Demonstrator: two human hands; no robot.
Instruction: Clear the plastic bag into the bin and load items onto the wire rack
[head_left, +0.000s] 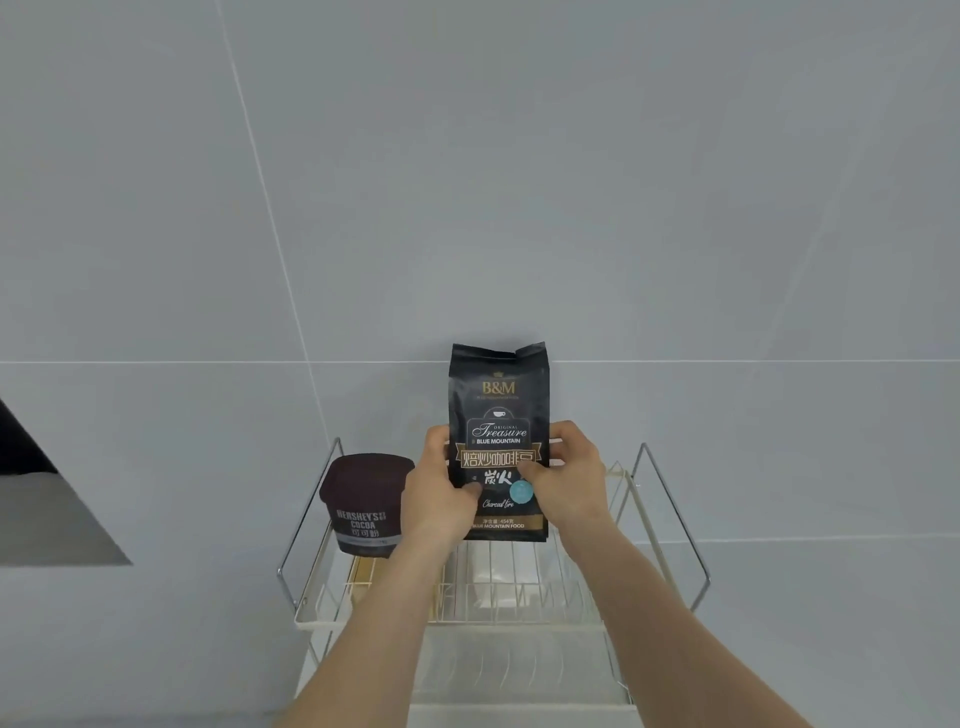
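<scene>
Both hands, left hand (441, 491) and right hand (569, 475), clamp an upright coffee bag (498, 395) on the wire rack (670, 499), with a cocoa tub (363, 501) at its 9 o'clock.

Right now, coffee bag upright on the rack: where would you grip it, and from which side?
Grip the coffee bag at mid-height on its two narrow side edges, coming from the front. It stands upright, tall and flat, backed by the wall, with the cocoa tub close on its left. The left hand and right hand already hold it so, fingers wrapping the sides.
</scene>
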